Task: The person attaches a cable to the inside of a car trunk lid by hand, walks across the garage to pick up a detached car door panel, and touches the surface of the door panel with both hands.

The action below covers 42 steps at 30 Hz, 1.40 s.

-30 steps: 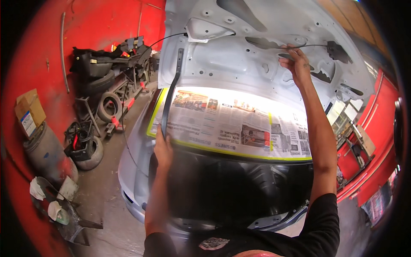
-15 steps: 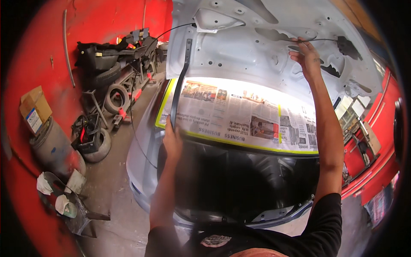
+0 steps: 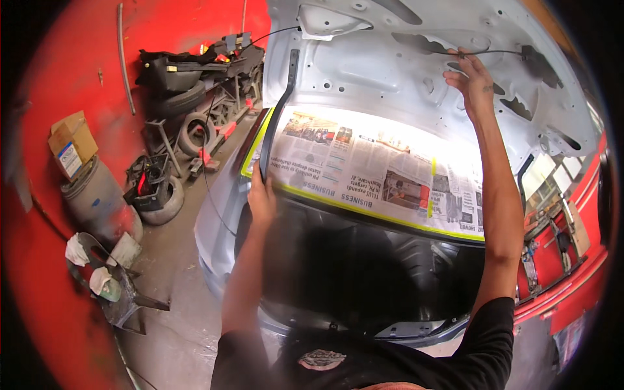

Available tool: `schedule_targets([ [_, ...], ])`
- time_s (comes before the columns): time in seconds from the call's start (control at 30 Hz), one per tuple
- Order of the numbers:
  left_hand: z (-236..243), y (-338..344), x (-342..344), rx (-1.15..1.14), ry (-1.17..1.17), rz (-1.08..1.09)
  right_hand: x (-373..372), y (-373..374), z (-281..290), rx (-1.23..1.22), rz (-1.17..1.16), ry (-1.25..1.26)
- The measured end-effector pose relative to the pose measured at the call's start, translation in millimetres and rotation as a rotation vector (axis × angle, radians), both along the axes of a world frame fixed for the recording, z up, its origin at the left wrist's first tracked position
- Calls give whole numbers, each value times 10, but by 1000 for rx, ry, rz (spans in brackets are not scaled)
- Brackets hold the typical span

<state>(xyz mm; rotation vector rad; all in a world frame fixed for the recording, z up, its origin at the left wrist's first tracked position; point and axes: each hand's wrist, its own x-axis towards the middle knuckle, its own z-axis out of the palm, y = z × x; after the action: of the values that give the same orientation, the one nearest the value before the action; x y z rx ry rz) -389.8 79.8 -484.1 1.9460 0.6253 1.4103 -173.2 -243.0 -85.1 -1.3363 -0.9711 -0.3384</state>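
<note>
My left hand (image 3: 261, 194) grips a long, bent black metal arm (image 3: 283, 101) that runs up to the raised silver body panel (image 3: 383, 68) of a car. My right hand (image 3: 474, 88) reaches up under that panel, fingers extended and apart, fingertips touching it beside a thin black cable (image 3: 504, 52) and a cutout; whether they grip the cable is unclear. Below, the glass is masked with newspaper (image 3: 344, 162) edged in yellow tape (image 3: 364, 214). Under it lies a dark open compartment (image 3: 364, 279).
Along the red wall (image 3: 84, 45) at left stand black parts (image 3: 162, 71), tyres (image 3: 162, 201), a cardboard box (image 3: 75, 140) on a grey drum (image 3: 97, 195) and a chair (image 3: 133, 302) with rags. At right, tools and boards (image 3: 556, 234) sit by a red surface (image 3: 572, 292).
The whole scene has shifted rightward and upward in the picture as my view moved. My left hand stays on the black arm, and my right hand stays up by the cable.
</note>
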Motion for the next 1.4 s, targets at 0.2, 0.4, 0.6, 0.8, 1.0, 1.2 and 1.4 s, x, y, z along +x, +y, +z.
schedule_targets([
  [0.2, -39, 6, 22, 9, 70, 46, 150, -54, -78, 44, 71, -72],
  [0.4, 146, -127, 27, -34, 183, 59, 348, -106, -135, 108, 156, -132],
  [0.6, 160, -154, 3, -26, 127, 27, 439, -172, -222, 118, 103, -185],
  [0.8, 136, -116, 50, -66, 147, 43, 571, -330, -250, 18, -34, -238],
  [1.0, 67, -18, 39, 43, 66, -14, 452, -171, -222, 80, -43, -147],
  [1.2, -11, 46, 14, -122, 73, -141, 346, 55, -251, 231, -93, -105],
  [1.4, 108, 83, -260, -7, 51, -138, 417, 138, -265, 227, -192, -54],
])
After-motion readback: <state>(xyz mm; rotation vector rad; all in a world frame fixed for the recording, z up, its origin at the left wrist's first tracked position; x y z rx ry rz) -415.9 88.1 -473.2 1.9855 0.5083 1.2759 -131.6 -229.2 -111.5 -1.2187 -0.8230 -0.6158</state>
